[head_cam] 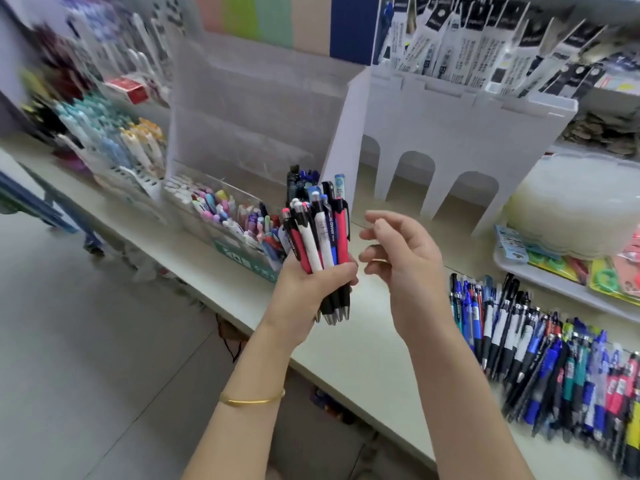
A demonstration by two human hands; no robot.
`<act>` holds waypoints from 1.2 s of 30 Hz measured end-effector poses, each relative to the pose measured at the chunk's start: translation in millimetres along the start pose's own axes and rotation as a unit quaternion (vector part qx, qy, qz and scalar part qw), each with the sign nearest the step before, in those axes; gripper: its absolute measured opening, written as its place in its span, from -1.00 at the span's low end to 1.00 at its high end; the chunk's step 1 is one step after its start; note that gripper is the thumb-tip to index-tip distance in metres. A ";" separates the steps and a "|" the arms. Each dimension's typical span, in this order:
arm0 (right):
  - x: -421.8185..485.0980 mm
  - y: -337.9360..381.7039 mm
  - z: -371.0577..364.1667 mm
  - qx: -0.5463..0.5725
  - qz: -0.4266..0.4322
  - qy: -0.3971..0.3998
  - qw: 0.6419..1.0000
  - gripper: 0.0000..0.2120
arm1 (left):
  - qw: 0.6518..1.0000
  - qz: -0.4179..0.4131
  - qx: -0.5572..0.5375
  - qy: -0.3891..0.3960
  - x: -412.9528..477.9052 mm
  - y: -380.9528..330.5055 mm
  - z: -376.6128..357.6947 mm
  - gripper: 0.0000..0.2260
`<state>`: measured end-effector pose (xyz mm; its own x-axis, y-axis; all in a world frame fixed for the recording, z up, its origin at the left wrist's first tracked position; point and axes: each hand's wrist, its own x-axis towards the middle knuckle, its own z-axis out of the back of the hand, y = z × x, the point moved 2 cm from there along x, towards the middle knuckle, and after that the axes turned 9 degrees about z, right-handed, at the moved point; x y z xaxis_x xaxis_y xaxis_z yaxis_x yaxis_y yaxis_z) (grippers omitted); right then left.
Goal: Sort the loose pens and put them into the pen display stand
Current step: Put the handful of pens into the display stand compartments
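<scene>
Left grip point(311, 285) holds pen bundle point(320, 233) — loose pens point(554, 358) rightward, stand point(249, 98) behind.

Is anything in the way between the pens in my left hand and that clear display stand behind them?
Nothing visible does. The left hand holds the bundle of pens up in front of the clear display stand, with only air between. The right hand is open to their right, off that path.

A white arched riser point(450, 133) stands ahead of me on the cream surface point(367, 344), with black-and-white packets point(485, 46) racked above it. To my right, a translucent lidded tub point(571, 202) sits by a white tray point(554, 289) of bright packets. Pastel sheets point(263, 19) line the back.
</scene>
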<state>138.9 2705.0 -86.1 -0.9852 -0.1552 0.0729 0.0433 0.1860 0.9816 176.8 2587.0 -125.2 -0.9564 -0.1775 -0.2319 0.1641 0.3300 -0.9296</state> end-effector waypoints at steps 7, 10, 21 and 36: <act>32.6 14.1 -85.6 -0.038 0.052 0.095 0.993 -0.85 | 0.995 -0.002 0.037 0.090 9.5 -38.3 74.0 -0.79; 47.9 2.7 -130.4 -0.004 0.014 0.103 0.995 -0.91 | 0.993 0.032 0.023 0.108 23.0 -58.4 117.8 -0.74; 87.6 -20.1 -231.2 -0.128 0.126 -0.101 0.979 -0.93 | 0.992 0.074 0.067 0.078 73.1 -96.0 247.2 -0.80; 145.9 -7.3 -273.5 -0.192 0.003 0.295 0.936 -0.95 | 0.964 0.050 0.187 0.182 99.6 -127.7 270.4 -0.69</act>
<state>40.2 2415.7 -34.3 -0.7269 -0.6848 0.0517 0.2160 -0.1566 0.9638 125.9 2276.5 -107.0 -0.9418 0.1970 -0.2723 0.2695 -0.0416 -0.9621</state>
